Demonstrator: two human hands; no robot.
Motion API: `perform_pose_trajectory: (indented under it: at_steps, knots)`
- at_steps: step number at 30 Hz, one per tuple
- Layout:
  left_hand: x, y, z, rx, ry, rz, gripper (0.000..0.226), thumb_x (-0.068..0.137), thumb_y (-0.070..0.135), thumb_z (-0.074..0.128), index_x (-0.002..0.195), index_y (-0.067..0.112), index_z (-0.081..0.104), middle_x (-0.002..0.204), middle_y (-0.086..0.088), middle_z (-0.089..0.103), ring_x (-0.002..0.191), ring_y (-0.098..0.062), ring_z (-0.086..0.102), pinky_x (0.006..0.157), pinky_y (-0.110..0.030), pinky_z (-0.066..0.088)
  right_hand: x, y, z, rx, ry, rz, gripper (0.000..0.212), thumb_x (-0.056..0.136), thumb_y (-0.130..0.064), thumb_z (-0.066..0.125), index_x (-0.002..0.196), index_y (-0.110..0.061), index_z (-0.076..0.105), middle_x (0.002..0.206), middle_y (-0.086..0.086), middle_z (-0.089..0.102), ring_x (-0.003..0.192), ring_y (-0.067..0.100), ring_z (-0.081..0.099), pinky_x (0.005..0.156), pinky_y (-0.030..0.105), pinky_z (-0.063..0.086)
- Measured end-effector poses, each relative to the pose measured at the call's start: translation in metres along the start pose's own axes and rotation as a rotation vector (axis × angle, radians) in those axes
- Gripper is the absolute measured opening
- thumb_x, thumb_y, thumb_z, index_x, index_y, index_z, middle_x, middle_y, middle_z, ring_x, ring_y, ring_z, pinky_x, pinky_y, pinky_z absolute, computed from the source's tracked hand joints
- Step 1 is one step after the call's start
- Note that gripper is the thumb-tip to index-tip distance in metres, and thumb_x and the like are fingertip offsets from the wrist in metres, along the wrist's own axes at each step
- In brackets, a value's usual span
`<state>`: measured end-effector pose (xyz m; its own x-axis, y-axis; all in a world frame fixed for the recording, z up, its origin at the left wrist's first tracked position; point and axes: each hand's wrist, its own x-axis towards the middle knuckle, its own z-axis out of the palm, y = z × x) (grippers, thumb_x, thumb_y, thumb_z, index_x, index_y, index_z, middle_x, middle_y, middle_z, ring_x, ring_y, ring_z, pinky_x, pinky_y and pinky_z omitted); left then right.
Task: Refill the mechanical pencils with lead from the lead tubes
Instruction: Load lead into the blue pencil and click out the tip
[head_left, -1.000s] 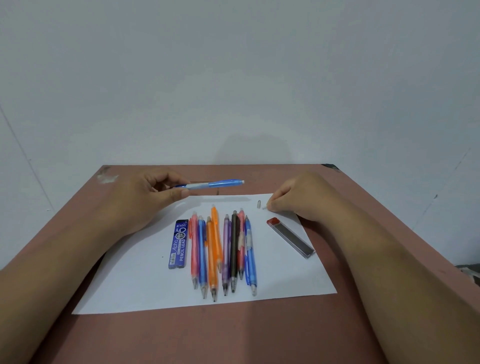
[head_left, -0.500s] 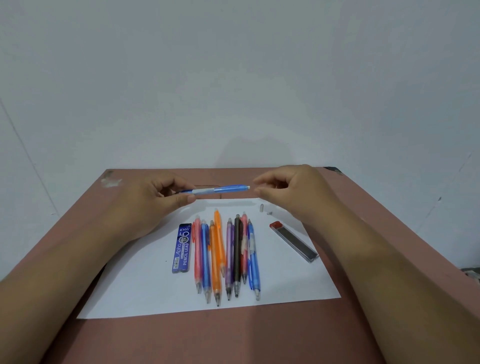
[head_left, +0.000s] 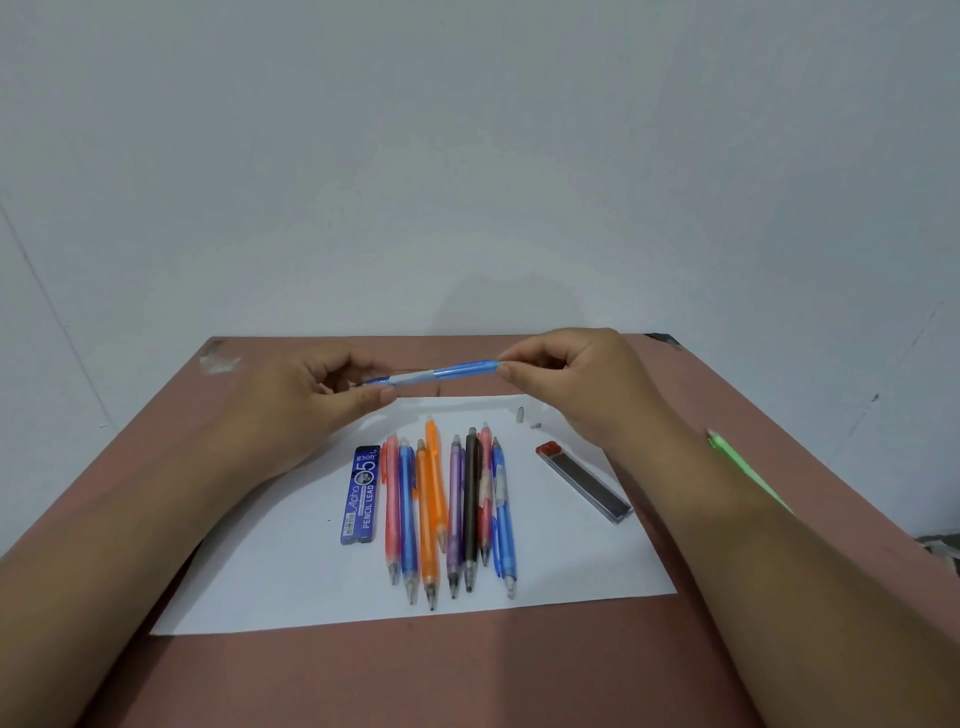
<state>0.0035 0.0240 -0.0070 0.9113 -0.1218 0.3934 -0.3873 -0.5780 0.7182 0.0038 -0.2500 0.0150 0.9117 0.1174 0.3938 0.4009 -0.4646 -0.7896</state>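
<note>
A blue mechanical pencil (head_left: 441, 372) is held level above the far edge of the white paper (head_left: 571, 561). My left hand (head_left: 306, 395) grips its tip end between thumb and fingers. My right hand (head_left: 582, 379) pinches its back end with thumb and forefinger. Several mechanical pencils (head_left: 447, 509) in pink, blue, orange, purple and black lie side by side on the paper, tips toward me. A blue lead tube (head_left: 361, 493) lies left of them. A clear lead tube with a red cap (head_left: 584, 480) lies to their right. Two small grey pieces (head_left: 521, 414) rest near the paper's far edge.
The paper lies on a reddish-brown table (head_left: 467, 675) set against a white wall. A green pencil (head_left: 743, 467) lies on the table behind my right forearm, partly hidden. The table's right edge runs close to that arm.
My right hand rose from the paper near the small grey pieces and took the blue pencil's back end. My left hand kept its hold on the pencil.
</note>
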Motion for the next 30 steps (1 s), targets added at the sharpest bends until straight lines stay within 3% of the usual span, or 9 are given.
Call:
perform_pose_trajectory:
  at_steps: [3,6,9,12,16,20,25,30]
  knots:
    - [0.0,0.002,0.0,-0.031,-0.011,0.039,0.039,0.078,0.037,0.076,0.113,0.046,0.061,0.089,0.017,0.068,0.076,-0.002,0.059,0.062,-0.006,0.044,0.003,0.003,-0.004,0.037,0.038,0.037,0.008,0.086,-0.022,0.08,0.092,-0.027,0.082,0.082,-0.014,0.076,0.077,0.001,0.069,0.068,0.013,0.053]
    - [0.0,0.003,-0.001,-0.054,-0.022,0.012,0.05,0.073,0.043,0.073,0.121,0.041,0.057,0.093,0.019,0.07,0.085,-0.006,0.062,0.065,-0.007,0.046,0.006,0.009,-0.011,0.036,0.063,0.079,0.007,0.085,-0.025,0.081,0.09,-0.03,0.082,0.084,-0.015,0.076,0.082,0.001,0.07,0.075,0.017,0.056]
    - [-0.002,0.006,-0.001,0.011,-0.031,-0.045,0.031,0.075,0.051,0.068,0.105,0.046,0.062,0.089,0.026,0.068,0.079,0.008,0.061,0.058,-0.01,0.044,0.01,0.018,-0.019,-0.003,0.091,0.12,0.004,0.085,-0.027,0.081,0.087,-0.031,0.082,0.084,-0.017,0.076,0.086,0.003,0.07,0.082,0.023,0.057]
    - [-0.003,0.005,0.0,0.026,-0.067,-0.097,0.01,0.085,0.044,0.07,0.094,0.04,0.07,0.079,0.027,0.07,0.076,0.013,0.062,0.053,-0.008,0.044,0.013,0.025,-0.024,-0.044,0.098,0.179,0.002,0.084,-0.03,0.081,0.085,-0.031,0.082,0.082,-0.015,0.076,0.085,0.011,0.071,0.084,0.03,0.057]
    - [-0.003,0.002,0.001,0.042,-0.085,-0.102,0.008,0.088,0.039,0.07,0.094,0.035,0.073,0.079,0.024,0.072,0.079,0.009,0.064,0.052,-0.006,0.044,0.013,0.032,-0.027,-0.084,0.079,0.227,0.002,0.083,-0.033,0.08,0.082,-0.032,0.081,0.082,-0.004,0.076,0.064,0.008,0.056,0.063,0.022,0.048]
    - [-0.002,-0.001,0.0,0.048,-0.091,-0.105,0.005,0.089,0.037,0.07,0.094,0.038,0.07,0.081,0.027,0.071,0.08,0.011,0.064,0.052,-0.007,0.046,0.015,0.039,-0.027,-0.125,0.039,0.253,0.003,0.083,-0.029,0.079,0.081,-0.03,0.082,0.071,-0.01,0.072,0.053,-0.001,0.051,0.052,0.011,0.042]
    - [-0.003,0.002,0.001,0.036,-0.09,-0.102,0.005,0.088,0.037,0.07,0.093,0.038,0.07,0.081,0.031,0.069,0.082,0.014,0.063,0.051,-0.007,0.045,0.015,0.046,-0.03,-0.193,-0.01,0.292,0.004,0.085,-0.026,0.078,0.084,-0.029,0.081,0.08,-0.016,0.075,0.072,-0.001,0.066,0.066,0.016,0.05]
    - [-0.003,0.0,-0.001,0.062,-0.096,-0.097,0.006,0.088,0.041,0.069,0.093,0.04,0.07,0.085,0.032,0.069,0.084,0.014,0.064,0.05,-0.008,0.046,0.016,0.046,-0.031,-0.273,-0.047,0.314,0.005,0.087,-0.028,0.076,0.089,-0.029,0.081,0.088,-0.019,0.074,0.081,-0.004,0.065,0.063,0.015,0.043]
